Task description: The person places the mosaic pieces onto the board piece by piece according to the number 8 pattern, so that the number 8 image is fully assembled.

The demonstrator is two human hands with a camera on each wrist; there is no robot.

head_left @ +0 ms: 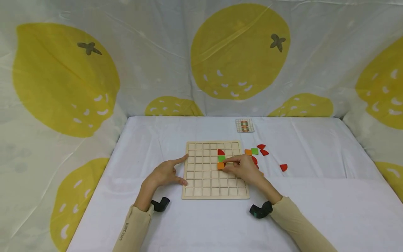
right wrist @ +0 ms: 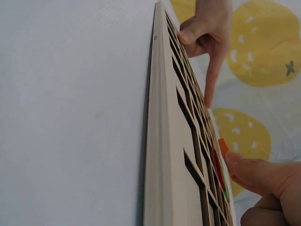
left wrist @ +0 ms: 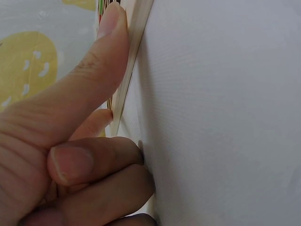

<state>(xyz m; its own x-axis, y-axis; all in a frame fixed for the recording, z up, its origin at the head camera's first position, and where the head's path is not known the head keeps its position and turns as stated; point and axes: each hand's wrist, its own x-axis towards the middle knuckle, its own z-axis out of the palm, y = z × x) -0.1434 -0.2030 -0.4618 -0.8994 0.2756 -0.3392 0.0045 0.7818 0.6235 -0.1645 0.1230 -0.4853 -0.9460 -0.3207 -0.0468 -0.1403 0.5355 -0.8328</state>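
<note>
A wooden grid board lies on the white cloth. At its left edge my left hand rests with thumb and forefinger extended, touching the rim; the left wrist view shows the other fingers of this hand bent. My right hand pinches an orange square over the board. That orange piece stands tilted at the fingertips in the right wrist view. Directly above it in the head view are a green square and a red quarter-round on the grid.
Right of the board lie loose pieces: a green square, an orange square and several red ones, one farther right. A small patterned card lies behind the board. Black wrist devices sit at both wrists.
</note>
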